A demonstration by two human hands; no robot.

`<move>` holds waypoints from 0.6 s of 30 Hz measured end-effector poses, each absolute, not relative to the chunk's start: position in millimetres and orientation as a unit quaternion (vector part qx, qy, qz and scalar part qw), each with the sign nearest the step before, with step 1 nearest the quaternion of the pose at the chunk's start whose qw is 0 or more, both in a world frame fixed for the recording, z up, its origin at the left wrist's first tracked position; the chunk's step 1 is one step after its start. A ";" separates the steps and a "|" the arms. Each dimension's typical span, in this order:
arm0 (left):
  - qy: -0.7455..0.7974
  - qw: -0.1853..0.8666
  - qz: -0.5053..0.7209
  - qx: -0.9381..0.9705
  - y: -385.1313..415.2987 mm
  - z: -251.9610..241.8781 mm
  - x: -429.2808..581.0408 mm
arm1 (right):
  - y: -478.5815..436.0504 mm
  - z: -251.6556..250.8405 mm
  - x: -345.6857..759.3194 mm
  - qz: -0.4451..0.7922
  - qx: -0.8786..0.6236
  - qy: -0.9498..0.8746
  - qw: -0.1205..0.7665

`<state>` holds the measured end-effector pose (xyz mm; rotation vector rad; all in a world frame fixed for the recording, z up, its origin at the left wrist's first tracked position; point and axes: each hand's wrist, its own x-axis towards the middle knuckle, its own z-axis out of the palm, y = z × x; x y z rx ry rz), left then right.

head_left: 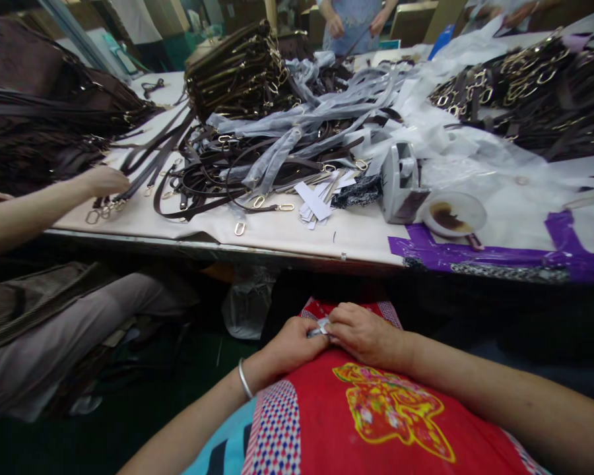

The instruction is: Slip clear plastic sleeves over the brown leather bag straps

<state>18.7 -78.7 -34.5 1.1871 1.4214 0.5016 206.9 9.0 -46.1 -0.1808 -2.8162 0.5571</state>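
Observation:
My left hand [296, 342] and my right hand [363, 335] meet above the red apron [321, 409] on my lap, below the table edge. Their fingers are closed around a small whitish-grey piece [321, 328], mostly hidden between them; its kind cannot be made out. A silvery bangle [245, 379] circles my left wrist. On the table ahead lie brown straps [198, 191] with gold clasps, some in clear plastic sleeves [272, 161]. White paper strips [315, 201] form a small pile near the front edge.
A tape dispenser [400, 185] and a bowl of brown liquid [453, 214] stand right of the strips. Purple tape [499, 256] lines the edge. Brown bags [237, 72] are stacked behind. At left a co-worker's hand [103, 181] touches straps; another person [354, 26] stands across.

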 end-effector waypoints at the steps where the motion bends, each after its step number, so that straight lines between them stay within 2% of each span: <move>1: 0.596 0.601 0.223 0.484 -78.2 -33.1 17.6 | 9.1 -45.5 208.9 0.196 -0.057 -0.969 0.137; 5: 0.543 0.696 0.293 0.368 -75.0 -31.5 16.2 | 9.9 -42.3 212.8 0.171 -0.042 -0.973 0.147; 10: 0.566 0.693 0.323 0.309 -70.7 -40.3 21.4 | 8.2 -44.0 210.7 0.138 -0.056 -0.969 0.197; 15: 0.604 0.582 0.338 0.426 -62.0 -43.4 17.8 | 30.6 -23.2 208.4 0.139 -0.120 -0.945 0.269; 18: 0.616 0.466 0.328 0.544 -57.7 -41.6 11.1 | 85.5 12.9 219.6 0.154 -0.264 -0.870 0.386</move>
